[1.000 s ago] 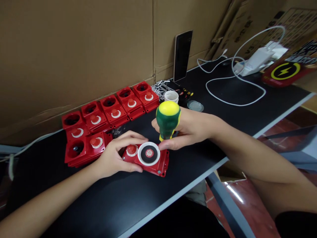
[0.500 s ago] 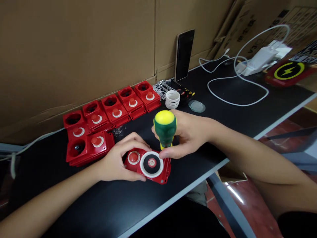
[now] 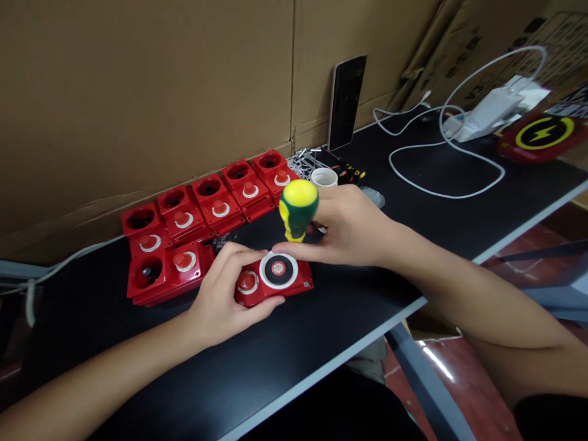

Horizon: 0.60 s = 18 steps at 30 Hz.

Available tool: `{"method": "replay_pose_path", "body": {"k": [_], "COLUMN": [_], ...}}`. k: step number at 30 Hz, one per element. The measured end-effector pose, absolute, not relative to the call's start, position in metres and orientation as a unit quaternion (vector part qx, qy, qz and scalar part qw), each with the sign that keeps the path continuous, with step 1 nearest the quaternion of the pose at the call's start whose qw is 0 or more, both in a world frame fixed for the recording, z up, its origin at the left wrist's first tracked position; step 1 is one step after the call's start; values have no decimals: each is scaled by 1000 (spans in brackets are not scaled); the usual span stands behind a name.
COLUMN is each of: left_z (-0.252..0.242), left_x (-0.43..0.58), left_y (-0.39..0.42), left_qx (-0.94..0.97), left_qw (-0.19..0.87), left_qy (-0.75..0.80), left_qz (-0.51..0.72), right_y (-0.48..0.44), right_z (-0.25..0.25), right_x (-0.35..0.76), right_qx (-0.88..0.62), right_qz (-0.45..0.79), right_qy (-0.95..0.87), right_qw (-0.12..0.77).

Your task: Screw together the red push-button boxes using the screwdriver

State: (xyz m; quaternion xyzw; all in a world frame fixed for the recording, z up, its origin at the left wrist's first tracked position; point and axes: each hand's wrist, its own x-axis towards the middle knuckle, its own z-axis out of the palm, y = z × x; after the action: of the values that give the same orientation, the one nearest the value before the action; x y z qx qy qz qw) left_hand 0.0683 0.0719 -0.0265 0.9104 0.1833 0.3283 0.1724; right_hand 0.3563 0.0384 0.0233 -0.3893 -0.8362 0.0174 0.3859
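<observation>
My left hand (image 3: 218,297) is closed around the left end of a small red housing (image 3: 261,291), thumb along its near side and fingers along its far side. On the housing sit a red button in a white ring and a black disc (image 3: 278,269) within a larger white ring. A screwdriver (image 3: 298,205) with a green and yellow handle stands nearly upright in my right hand (image 3: 353,223). My right thumb lies by the far rim of the disc's ring. The screwdriver's tip is hidden behind the hand and housing. A screw shows at the housing's near right corner.
Several similar red housings (image 3: 220,207) stand along the cardboard wall (image 3: 184,92). Farther back are white rings (image 3: 324,176), clear discs (image 3: 374,196), loose metal screws (image 3: 305,164) and a leaning phone (image 3: 346,101). A white cable (image 3: 448,195) loops across the black table (image 3: 184,380).
The housing has moved away from me and turned a little, with my left hand still on it. The screwdriver and my right hand have shifted back and left, now partly covering the white rings.
</observation>
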Motion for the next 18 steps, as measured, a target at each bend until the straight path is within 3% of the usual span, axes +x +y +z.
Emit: {"method": "replay_pose_path", "body": {"k": [4, 12, 18], "left_z": [-27, -26, -26], "left_x": [69, 70, 71], "left_y": [73, 74, 75], "left_qx": [911, 910, 908], "left_qw": [158, 155, 157], "left_qy": [198, 200, 198], "left_qz": [327, 329, 334], "right_y": [42, 42, 46], "right_z": [21, 20, 16], "right_x": [354, 338, 339], "right_qx": [-414, -404, -399], "right_qz": [72, 341, 368], "right_qy": [-807, -659, -638], "right_qw": [415, 536, 546]}}
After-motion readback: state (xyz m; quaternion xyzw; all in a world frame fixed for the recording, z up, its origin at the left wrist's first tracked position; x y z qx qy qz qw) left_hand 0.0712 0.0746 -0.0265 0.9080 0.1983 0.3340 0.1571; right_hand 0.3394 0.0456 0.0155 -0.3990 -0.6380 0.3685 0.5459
